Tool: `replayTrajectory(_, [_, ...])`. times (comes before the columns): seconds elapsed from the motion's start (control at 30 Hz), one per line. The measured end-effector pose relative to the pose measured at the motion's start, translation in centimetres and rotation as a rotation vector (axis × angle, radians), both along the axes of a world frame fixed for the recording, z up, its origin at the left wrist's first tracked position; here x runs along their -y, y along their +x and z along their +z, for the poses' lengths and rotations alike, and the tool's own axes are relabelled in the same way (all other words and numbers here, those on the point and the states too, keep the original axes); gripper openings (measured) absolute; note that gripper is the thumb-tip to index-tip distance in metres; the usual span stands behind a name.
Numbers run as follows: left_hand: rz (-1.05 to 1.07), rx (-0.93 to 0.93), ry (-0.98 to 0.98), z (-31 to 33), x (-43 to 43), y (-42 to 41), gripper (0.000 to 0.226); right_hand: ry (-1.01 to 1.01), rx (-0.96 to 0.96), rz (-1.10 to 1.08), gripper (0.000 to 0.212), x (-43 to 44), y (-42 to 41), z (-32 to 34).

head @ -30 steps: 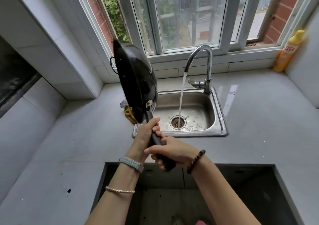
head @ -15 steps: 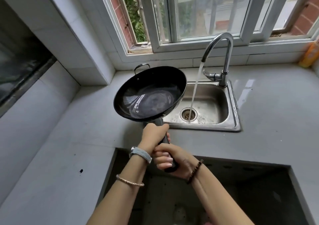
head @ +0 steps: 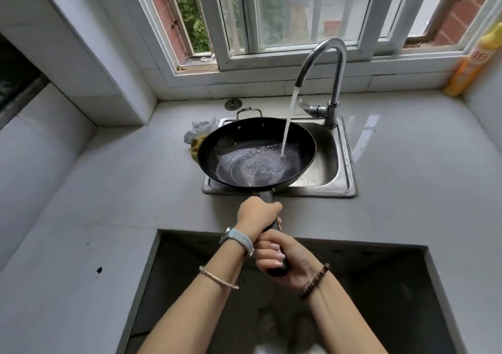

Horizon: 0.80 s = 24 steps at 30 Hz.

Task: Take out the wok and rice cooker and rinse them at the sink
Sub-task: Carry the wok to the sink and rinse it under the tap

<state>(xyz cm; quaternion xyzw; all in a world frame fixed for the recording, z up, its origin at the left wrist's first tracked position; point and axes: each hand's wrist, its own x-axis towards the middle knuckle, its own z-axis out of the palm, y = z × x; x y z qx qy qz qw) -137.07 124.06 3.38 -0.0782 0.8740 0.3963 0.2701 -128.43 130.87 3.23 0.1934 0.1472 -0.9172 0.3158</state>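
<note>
While water (head: pixel 289 120) runs from the faucet (head: pixel 335 76) into it, the wok (head: pixel 244 147) sits roughly level over the left part of the sink (head: pixel 346 163), covering most of the basin; the drain is hidden, and I cannot tell whether the pan rests on the rim or hangs just above it. 2 hands hold its dark handle (head: pixel 277 271), which reaches out past the sink's near edge: the left hand (head: pixel 256 213) is wrapped round it close to the pan, the right hand (head: pixel 285 261) curled tight round its end, and together they cover nearly all of it. Just left of the sink, a crumpled plastic bag (head: pixel 201 130) and something yellow (head: pixel 196 147) are half hidden behind the wok; what they are is unclear. Behind the sink's left corner lies a round metal disc (head: pixel 233 104). Well right of the sink, a yellow bottle (head: pixel 467 68) is cut off by the frame edge, its label unreadable. On the near side of the sink, a dark opening (head: pixel 366 285) in the countertop (head: pixel 108 190) shows only blurred shapes below.
</note>
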Motion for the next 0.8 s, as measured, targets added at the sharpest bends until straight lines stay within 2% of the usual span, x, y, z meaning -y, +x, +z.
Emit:
replayTrajectory(0.23, [-0.041,0.077,0.05,-1.8,-3.1,0.1,0.05,0.008,0.031,-0.077,0.036,-2.3,0.7,-1.2])
replayTrajectory(0.37, [-0.07,0.07,0.031,-2.4,-3.8,0.1,0.041,-0.016,0.048,-0.109,0.036,-2.9,1.0,-1.7])
replayTrajectory(0.5, [-0.073,0.077,0.028,-2.9,-4.1,0.0,0.045,-0.018,0.061,-0.112,0.035,-3.2,1.0,-2.0])
replayTrajectory(0.8, [-0.103,0.099,0.064,-2.6,-3.4,-0.4,0.037,-0.052,0.057,-0.089,0.031,-2.4,0.6,-2.1])
